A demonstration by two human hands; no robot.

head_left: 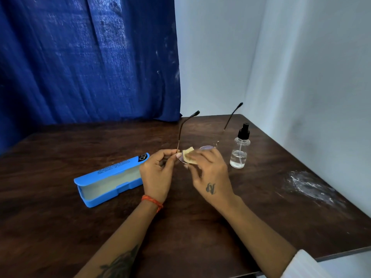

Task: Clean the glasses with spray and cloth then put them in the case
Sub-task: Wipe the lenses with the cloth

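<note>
Thin metal-framed glasses [206, 147] are held above the middle of the table, their arms unfolded and pointing away from me. My left hand [156, 173] pinches the frame at its left hinge. My right hand [208, 169] presses a small yellow cloth [188, 156] against the left lens; its fingers are blurred. The right lens shows uncovered beside the cloth. A clear spray bottle [240, 150] with a black pump top stands upright just right of my hands. The blue glasses case [109, 180] lies open to the left, its grey lining showing and nothing inside it.
The dark wooden table [80, 227] ends at a blue curtain [88, 57] behind and a white wall [311, 77] on the right. A whitish smear [309, 185] marks the tabletop near the right edge.
</note>
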